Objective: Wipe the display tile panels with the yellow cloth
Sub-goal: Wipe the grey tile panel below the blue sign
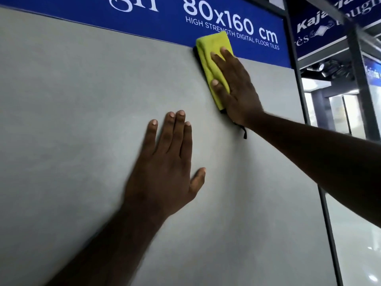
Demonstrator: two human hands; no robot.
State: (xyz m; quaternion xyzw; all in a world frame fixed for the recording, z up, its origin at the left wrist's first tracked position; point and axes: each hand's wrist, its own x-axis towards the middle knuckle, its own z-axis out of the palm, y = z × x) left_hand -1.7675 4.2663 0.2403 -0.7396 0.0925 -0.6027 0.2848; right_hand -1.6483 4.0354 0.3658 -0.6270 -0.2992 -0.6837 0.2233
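A large grey display tile panel (82,120) fills most of the view. A folded yellow cloth (208,56) lies flat against its upper right part, its top edge over the blue header. My right hand (237,87) presses the cloth to the panel with straight fingers spread over it. A short black tag hangs below that wrist. My left hand (169,166) rests flat on the bare panel, lower and to the left of the cloth, fingers straight and holding nothing.
A blue header sign (144,19) reading "80x160 cm" runs along the panel's top. A dark metal frame post (309,141) bounds the panel on the right. Beyond it stand another blue sign (321,27) and glass panes with bright light.
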